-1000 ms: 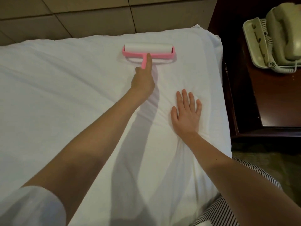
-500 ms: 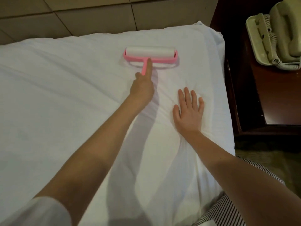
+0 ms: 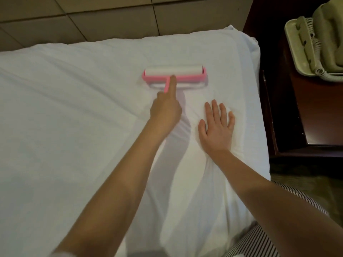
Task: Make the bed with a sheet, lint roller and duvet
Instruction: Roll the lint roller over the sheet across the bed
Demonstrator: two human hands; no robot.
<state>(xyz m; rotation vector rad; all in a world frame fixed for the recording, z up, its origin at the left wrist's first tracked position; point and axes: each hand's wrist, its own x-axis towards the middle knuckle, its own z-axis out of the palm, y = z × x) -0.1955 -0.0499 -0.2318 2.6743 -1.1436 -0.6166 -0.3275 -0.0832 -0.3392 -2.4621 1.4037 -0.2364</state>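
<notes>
The lint roller (image 3: 174,75) lies crosswise on the white sheet (image 3: 74,117), with its white roll on the far side and its pink frame on the near side. It sits directly at 12 o'clock from the left hand (image 3: 165,110). That hand grips the pink handle, its fingers curled round the handle and its forefinger stretched straight along it up to the frame. The right hand (image 3: 216,127) lies at about 4 o'clock from the left hand, close beside it but apart, and the roller is at 11 o'clock from it. Its palm rests flat on the sheet with the fingers straight and slightly spread, holding nothing, and the cloth bunches in creases round the wrist.

The sheet covers the bed up to a tan panelled surface (image 3: 111,19) at 12 o'clock. At 3 o'clock a dark wooden table (image 3: 315,117) stands against the bed, with a pale telephone (image 3: 319,34) on its far end. Striped cloth (image 3: 259,242) shows at 5 o'clock, below the sheet's edge.
</notes>
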